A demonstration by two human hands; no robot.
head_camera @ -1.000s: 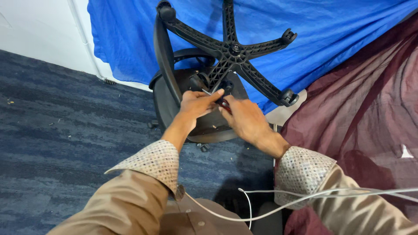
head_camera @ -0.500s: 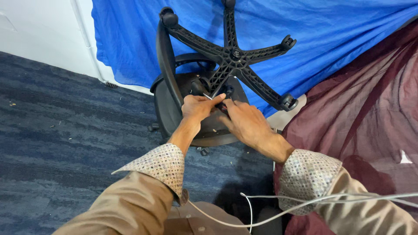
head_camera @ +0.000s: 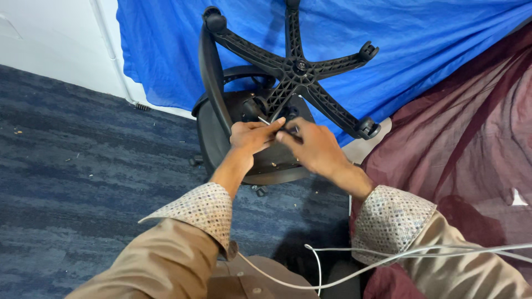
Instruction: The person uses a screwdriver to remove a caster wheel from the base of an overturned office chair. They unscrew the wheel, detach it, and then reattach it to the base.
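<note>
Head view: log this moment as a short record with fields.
Chair: black office chair on its side, five-arm base facing the camera
Left hand: left hand on the underside of the seat, pinching a thin metal tool
Right hand: right hand beside it, fingertips at the same spot
Floor: dark blue carpet
Backdrop: blue cloth, maroon cloth
Foreground: white cable

Left hand [head_camera: 252,138] has crept slightly up the underside of the overturned office chair [head_camera: 260,127]; right hand [head_camera: 310,147] has closed in beside it. The slim metal tool [head_camera: 265,121] now lies between both thumbs.
</note>
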